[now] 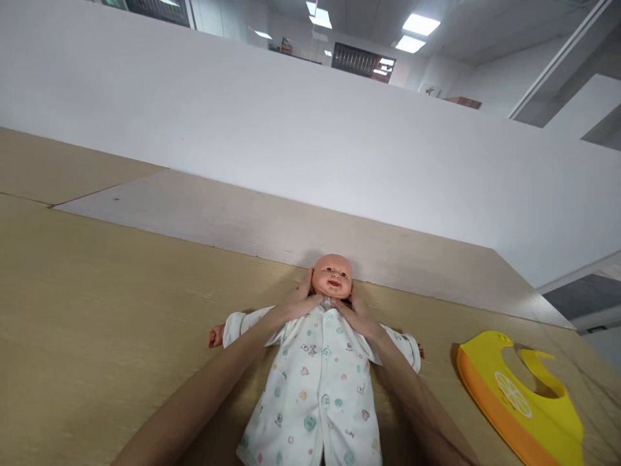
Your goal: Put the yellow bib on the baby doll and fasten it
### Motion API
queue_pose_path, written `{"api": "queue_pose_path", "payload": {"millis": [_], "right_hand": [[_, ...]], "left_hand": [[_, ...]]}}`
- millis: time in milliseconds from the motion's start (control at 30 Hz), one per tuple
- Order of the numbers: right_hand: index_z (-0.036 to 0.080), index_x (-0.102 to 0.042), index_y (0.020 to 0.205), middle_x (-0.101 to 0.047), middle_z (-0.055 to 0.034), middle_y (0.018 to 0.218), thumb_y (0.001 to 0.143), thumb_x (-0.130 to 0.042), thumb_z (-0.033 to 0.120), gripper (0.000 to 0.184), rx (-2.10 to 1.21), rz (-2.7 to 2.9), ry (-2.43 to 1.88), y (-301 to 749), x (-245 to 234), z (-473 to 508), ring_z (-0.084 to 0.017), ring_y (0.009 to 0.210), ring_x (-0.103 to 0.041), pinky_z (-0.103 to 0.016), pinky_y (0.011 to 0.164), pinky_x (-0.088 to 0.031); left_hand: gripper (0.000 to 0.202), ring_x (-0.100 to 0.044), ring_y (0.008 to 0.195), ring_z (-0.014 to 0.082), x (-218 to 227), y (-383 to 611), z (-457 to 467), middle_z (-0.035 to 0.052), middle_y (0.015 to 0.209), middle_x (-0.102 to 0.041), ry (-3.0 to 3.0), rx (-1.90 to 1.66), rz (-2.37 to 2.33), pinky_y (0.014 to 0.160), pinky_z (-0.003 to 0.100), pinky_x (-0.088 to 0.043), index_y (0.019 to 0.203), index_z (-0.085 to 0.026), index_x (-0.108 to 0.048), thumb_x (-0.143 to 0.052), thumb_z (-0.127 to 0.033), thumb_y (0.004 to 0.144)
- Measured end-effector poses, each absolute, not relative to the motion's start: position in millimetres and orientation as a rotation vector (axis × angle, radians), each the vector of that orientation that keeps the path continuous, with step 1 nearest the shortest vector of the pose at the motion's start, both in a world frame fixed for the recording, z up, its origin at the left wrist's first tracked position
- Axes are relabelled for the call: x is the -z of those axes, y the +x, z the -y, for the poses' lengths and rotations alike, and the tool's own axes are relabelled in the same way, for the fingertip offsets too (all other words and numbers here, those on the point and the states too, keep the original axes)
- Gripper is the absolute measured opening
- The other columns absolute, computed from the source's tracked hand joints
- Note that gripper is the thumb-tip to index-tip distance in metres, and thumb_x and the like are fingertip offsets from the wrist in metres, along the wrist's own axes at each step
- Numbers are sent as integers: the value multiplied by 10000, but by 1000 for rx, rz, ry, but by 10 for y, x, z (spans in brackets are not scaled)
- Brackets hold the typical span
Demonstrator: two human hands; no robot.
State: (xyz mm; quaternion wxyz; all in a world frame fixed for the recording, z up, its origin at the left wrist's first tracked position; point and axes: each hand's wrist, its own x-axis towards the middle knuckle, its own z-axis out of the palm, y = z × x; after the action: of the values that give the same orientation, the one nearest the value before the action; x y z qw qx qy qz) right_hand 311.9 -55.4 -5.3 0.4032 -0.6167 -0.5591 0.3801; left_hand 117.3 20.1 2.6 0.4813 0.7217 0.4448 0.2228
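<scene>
In the head view, a baby doll (317, 382) lies face up on the tan worktop (121, 336), its head (332, 276) away from the person and its lower body running out of the bottom edge. It wears a white printed gown (303, 391) with small green, orange and pink motifs and a front opening down the middle. Both sleeves stretch out sideways, with a small doll hand showing at each cuff.

The person's left hand (301, 303) and right hand (359, 317) hold the doll from either side, at the neck and lower head. On each, the thumb lies across the front by the collar while the other fingers curve around the side toward the back; their tips are hidden. Whether the head touches the worktop cannot be told. Both forearms pass over the doll's sleeves.

To the right, well apart from the hands, a yellow bib (526, 395) with an orange lower edge and a white citrus-slice print lies on the worktop. Beyond stands a white partition (291, 129), with lit ceiling panels (421, 24) above.
</scene>
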Motion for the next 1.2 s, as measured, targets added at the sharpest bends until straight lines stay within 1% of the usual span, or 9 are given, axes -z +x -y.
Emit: {"api": "queue_pose_path", "payload": {"millis": [133, 333, 500, 600, 667, 733, 900, 1067, 1200], "right_hand": [[200, -341, 1485, -534, -107, 1457, 843, -647, 544, 789, -927, 1424, -1562, 3124, -25, 374, -252, 1323, -528, -385, 1114, -434], [143, -309, 1471, -589, -141, 1378, 860, -612, 535, 788, -937, 1431, -1605, 3147, -80, 21, -260, 1206, -604, -390, 1030, -483], [173, -303, 1495, -593, -135, 1377, 808, -661, 551, 862, -905, 1410, -1670, 3193, -81, -273, -275, 1206, -607, -421, 1029, -490], [176, -292, 1517, -583, -137, 1393, 808, -659, 544, 879, -896, 1397, -1684, 3202, -108, -417, -282, 1224, -598, -421, 1027, -493], [177, -308, 1518, -584, -135, 1393, 807, -659, 538, 872, -874, 1391, -1699, 3203, -119, -507, -285, 1234, -592, -416, 1019, -497], [181, -338, 1506, -604, -131, 1369, 805, -661, 528, 845, -835, 1389, -1713, 3205, -119, -596, -284, 1217, -604, -416, 1004, -505], [170, -398, 1457, -668, -130, 1262, 809, -656, 531, 785, -801, 1404, -1695, 3225, -99, -789, -282, 1106, -659, -426, 938, -529], [188, -393, 1459, -687, -117, 1222, 811, -674, 480, 764, -797, 1383, -1681, 3252, -103, -955, -269, 1074, -665, -413, 935, -526], [184, -405, 1451, -691, -120, 1204, 798, -690, 492, 777, -784, 1383, -1701, 3290, -95, -1067, -264, 1039, -675, -410, 921, -532]], "left_hand": [[886, -485, 1373, 343, -96, 1212, -363, 144, 1517, -496, 1776, -459, -1076, 1074, 430, -436, 1579, -212, -164, -547, -528, 846], [840, -564, 1294, 324, -55, 1288, -722, 144, 1419, -597, 1751, -518, -1151, 1059, 422, -452, 1559, -199, -244, -581, -470, 839], [869, -526, 1336, 332, -58, 1329, -997, 145, 1495, -523, 1758, -525, -1210, 1082, 415, -425, 1569, -189, -220, -589, -475, 836], [872, -547, 1315, 346, -110, 1336, -1109, 132, 1513, -505, 1779, -530, -1199, 1025, 402, -470, 1572, -215, -217, -577, -508, 835], [878, -551, 1309, 352, -145, 1344, -1168, 117, 1521, -497, 1789, -538, -1180, 994, 394, -489, 1577, -245, -197, -572, -525, 834], [870, -530, 1328, 358, -170, 1358, -1224, 109, 1534, -483, 1800, -563, -1169, 1008, 406, -479, 1577, -255, -190, -565, -525, 840], [827, -526, 1329, 357, -158, 1407, -1400, 99, 1529, -491, 1789, -639, -1128, 1041, 433, -467, 1562, -263, -259, -582, -515, 843], [828, -528, 1332, 337, -90, 1463, -1614, 103, 1521, -500, 1759, -685, -1124, 1042, 408, -475, 1557, -254, -275, -613, -471, 833], [797, -565, 1294, 323, -55, 1502, -1733, 102, 1529, -490, 1745, -688, -1113, 997, 377, -505, 1555, -244, -274, -593, -442, 852]]}}
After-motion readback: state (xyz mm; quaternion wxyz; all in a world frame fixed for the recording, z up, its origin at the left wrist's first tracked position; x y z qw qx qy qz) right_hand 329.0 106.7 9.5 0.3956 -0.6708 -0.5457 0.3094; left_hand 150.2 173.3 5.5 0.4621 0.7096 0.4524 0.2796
